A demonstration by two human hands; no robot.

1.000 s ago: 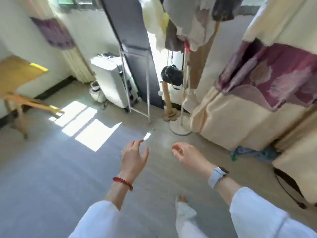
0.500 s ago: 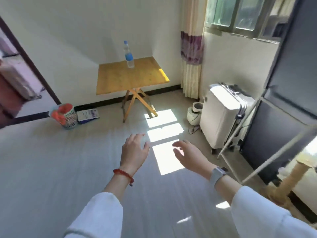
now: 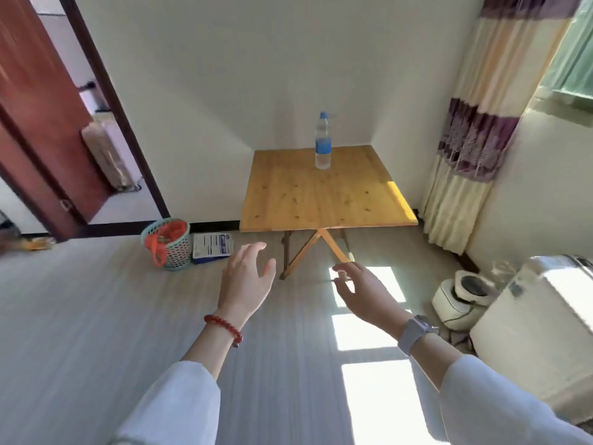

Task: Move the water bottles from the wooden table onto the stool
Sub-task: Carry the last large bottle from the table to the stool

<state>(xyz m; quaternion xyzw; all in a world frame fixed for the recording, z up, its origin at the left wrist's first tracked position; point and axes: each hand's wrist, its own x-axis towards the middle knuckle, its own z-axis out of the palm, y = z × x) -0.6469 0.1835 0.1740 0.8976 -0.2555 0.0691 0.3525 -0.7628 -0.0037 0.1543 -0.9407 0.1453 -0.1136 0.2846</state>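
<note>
Wooden table w/ one water bottle upright nr far edge. Left hand & right hand out front, fingers spread, holding nothing, well short of bottle.

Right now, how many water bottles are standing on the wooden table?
1. The water bottle stands upright near the far edge of the wooden table, close to the wall. No other bottle shows in this view; the stool is out of sight.
</note>
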